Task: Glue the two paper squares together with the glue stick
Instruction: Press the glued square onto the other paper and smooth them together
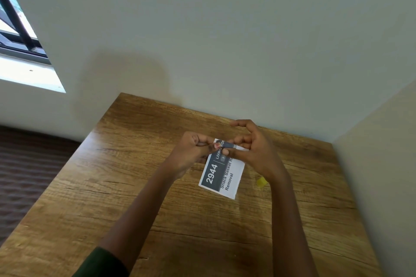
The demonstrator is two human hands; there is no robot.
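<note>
A small dark grey stick (pixel 227 145), which looks like the glue stick, is held level just above the table. My left hand (pixel 193 152) pinches its left end. The fingers of my right hand (pixel 254 149) grip its right end. Under both hands a white printed paper (pixel 221 173) with a dark band reading "2944" lies flat on the wooden table (pixel 135 186). A small yellow piece (pixel 261 181) lies on the table right of the paper, partly hidden by my right wrist. I cannot tell what it is.
The table stands in a corner, with a pale wall along its far edge and another along its right side. Its left edge drops to a dark floor (pixel 33 175). A window (pixel 20 36) is at the upper left.
</note>
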